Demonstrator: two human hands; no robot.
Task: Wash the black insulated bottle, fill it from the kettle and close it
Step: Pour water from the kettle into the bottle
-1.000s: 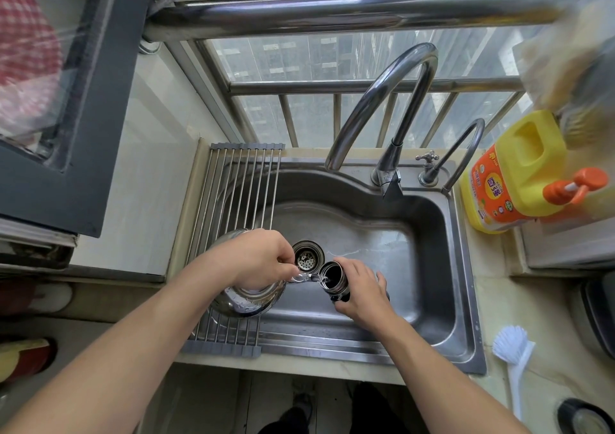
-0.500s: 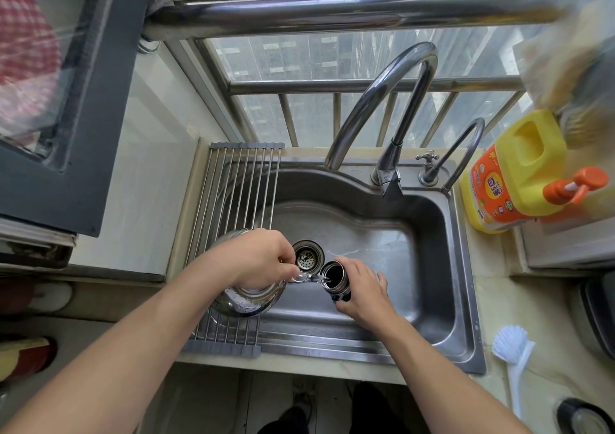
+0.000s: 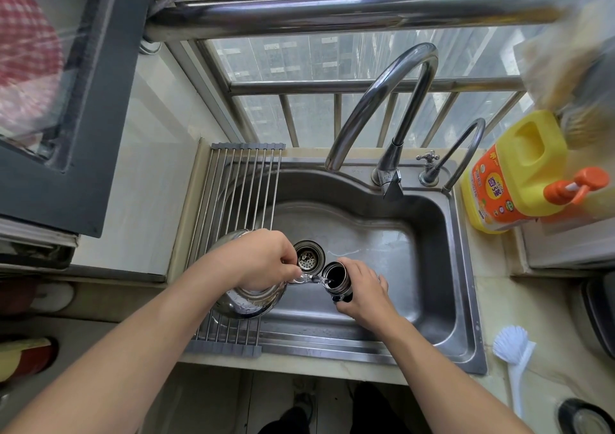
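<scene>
The black insulated bottle [image 3: 335, 276] is held upright and uncapped inside the sink [image 3: 419, 267], near the basin's front edge and just right of the drain strainer [image 3: 307, 255]. It is grasped by the right hand [image 3: 361, 292], whose fingers are wrapped around the body below the open mouth. A steel kettle [image 3: 246, 304] is tilted toward the bottle over the front part of the roll-up drying rack [image 3: 246, 180], which is laid across the left end of the sink. The kettle's handle is clenched in the left hand [image 3: 263, 260], and the spout is brought right to the bottle's rim, where a thin clear stream of water is seen entering the mouth. Whether the kettle's base touches the rack cannot be told. A tall curved faucet [image 3: 382, 100] and a smaller tap [image 3: 462, 147] are mounted at the sink's back edge. A yellow detergent bottle [image 3: 512, 174] with an orange pump [image 3: 579, 189] is placed on the counter by the sink's back right corner, and a white brush [image 3: 512, 350] is laid beside the front right corner.
</scene>
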